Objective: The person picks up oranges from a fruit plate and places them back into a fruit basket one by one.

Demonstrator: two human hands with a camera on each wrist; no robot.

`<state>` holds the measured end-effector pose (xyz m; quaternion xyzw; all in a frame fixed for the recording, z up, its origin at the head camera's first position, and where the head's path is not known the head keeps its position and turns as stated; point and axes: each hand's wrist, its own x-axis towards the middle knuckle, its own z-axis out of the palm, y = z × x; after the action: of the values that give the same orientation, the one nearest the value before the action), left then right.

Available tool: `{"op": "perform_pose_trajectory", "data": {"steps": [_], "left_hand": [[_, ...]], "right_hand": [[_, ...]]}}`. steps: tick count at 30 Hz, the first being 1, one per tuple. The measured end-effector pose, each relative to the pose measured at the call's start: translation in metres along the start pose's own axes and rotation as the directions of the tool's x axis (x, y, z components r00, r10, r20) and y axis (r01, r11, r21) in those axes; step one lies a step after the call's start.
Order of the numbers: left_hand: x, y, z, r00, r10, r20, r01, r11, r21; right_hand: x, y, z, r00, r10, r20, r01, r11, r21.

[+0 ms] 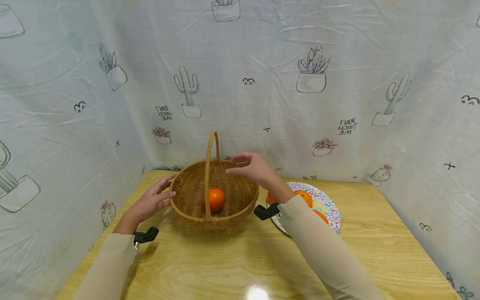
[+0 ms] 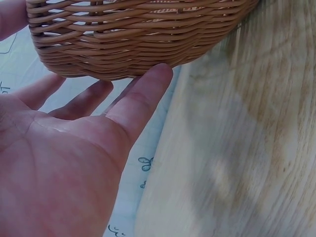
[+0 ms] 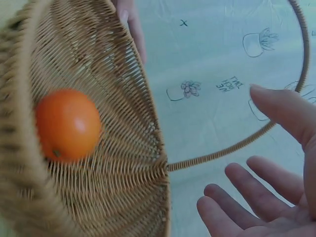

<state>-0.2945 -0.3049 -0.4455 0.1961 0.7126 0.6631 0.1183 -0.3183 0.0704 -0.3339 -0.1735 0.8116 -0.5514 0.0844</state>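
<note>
A brown wicker basket (image 1: 234, 218) with a tall arched handle (image 1: 208, 171) stands on the table. One orange (image 1: 216, 199) lies inside it; the right wrist view shows this orange (image 3: 68, 124) against the woven wall. At the basket's left side is my left hand (image 1: 153, 201), its thumb at the rim and its long fingers lying against the outer wicker (image 2: 133, 44). Above the right part of the rim, my right hand (image 1: 255, 170) hovers with fingers spread and nothing in them. Handle and right hand (image 3: 266, 197) stand apart in the right wrist view.
A round plate (image 1: 331, 210) with a multicoloured squiggle pattern sits right of the basket, bearing oranges (image 1: 304, 197), partly hidden by my right forearm. White curtains (image 1: 247, 108) with plant drawings surround the wooden table (image 1: 210, 266) at the back and sides.
</note>
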Motion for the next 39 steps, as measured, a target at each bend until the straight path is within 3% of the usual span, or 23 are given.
{"op": "perform_pose_trajectory", "data": {"steps": [10,22,29,39], "left_hand": [[-0.001,0.003,0.001,1.000,-0.015,-0.014,0.016,1.000,0.013],[0.000,0.004,0.001,1.000,-0.021,-0.017,0.021,1.000,0.021],[0.002,0.005,0.002,1.000,-0.028,-0.009,0.028,0.999,0.021],[0.001,0.006,0.002,1.000,-0.019,-0.013,0.020,1.000,0.015]], "right_hand": [[-0.043,0.013,-0.036,0.999,0.013,-0.047,-0.008,0.995,0.099],[-0.091,0.037,-0.079,0.990,-0.041,-0.136,0.041,0.999,0.001],[-0.125,0.059,-0.103,0.980,-0.036,-0.193,0.030,0.999,-0.037],[-0.158,0.090,-0.112,0.961,-0.074,-0.268,0.054,0.995,-0.081]]}}
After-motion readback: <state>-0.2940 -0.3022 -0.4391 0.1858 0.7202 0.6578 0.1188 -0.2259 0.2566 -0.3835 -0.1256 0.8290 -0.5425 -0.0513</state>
